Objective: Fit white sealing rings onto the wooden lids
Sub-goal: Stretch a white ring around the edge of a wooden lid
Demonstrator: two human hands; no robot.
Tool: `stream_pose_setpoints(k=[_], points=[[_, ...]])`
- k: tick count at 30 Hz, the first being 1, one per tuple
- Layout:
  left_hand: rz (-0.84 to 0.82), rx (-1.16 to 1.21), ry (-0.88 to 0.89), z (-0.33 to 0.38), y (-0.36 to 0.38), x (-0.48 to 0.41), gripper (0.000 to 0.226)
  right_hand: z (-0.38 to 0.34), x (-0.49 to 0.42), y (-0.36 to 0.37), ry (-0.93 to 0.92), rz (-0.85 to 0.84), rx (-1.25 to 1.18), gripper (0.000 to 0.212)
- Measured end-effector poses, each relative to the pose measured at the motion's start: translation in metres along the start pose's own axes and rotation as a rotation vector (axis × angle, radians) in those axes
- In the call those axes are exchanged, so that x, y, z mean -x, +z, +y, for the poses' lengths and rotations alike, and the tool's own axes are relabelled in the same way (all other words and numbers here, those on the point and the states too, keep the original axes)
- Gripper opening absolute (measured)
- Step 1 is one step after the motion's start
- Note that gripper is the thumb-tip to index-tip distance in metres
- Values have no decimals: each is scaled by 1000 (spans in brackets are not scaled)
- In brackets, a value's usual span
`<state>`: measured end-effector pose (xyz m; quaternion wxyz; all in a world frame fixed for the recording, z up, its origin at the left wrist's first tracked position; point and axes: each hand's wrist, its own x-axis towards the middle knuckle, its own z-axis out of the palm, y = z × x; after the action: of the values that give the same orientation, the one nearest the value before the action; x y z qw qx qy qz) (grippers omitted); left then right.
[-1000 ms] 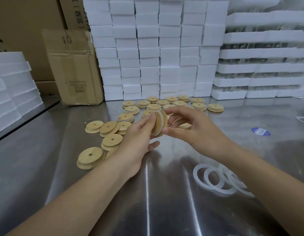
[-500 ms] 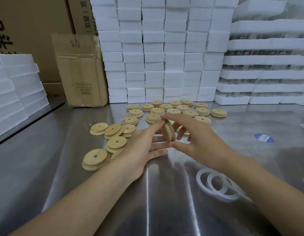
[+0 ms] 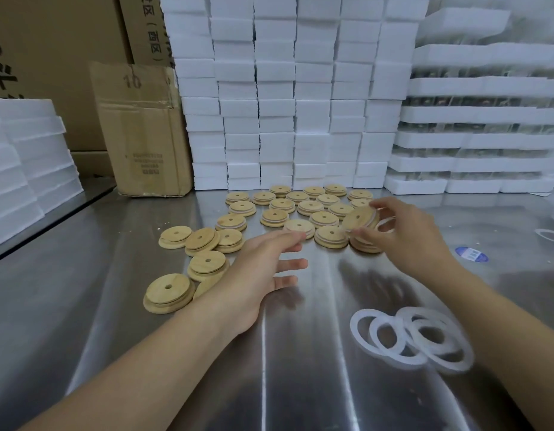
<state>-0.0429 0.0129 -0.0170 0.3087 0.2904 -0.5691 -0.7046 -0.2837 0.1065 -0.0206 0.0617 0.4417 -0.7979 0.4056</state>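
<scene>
My right hand (image 3: 406, 234) pinches a round wooden lid (image 3: 359, 219) with a white ring round its rim, tilted just above the back group of ringed lids (image 3: 310, 206). My left hand (image 3: 263, 269) hovers over the steel table with its fingers spread and straight, holding nothing. To its left lie several bare wooden lids (image 3: 170, 292), some overlapping. A loose pile of white sealing rings (image 3: 412, 337) lies at the front right.
The steel table (image 3: 269, 384) runs to a left edge near stacked white foam trays (image 3: 24, 169). White foam blocks (image 3: 294, 98) are stacked high along the back, beside a cardboard box (image 3: 142, 129). A blue sticker (image 3: 471, 254) marks the table at right.
My left hand let go of the lid and dropped back with its fingers spread. My right hand carried the ringed lid to the right and away, over the back group.
</scene>
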Motion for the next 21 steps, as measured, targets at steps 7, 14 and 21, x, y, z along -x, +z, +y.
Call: stream_pose_setpoints(k=[7, 14, 21], points=[[-28, -119, 31, -1, 1, 1, 17, 29, -3, 6, 129, -58, 72, 59], [-49, -305, 112, -1, 1, 0, 15, 28, -3, 7, 200, -178, 229, 75], [282, -603, 435, 29, -47, -21, 20, 17, -3, 0, 219, -138, 213, 78]])
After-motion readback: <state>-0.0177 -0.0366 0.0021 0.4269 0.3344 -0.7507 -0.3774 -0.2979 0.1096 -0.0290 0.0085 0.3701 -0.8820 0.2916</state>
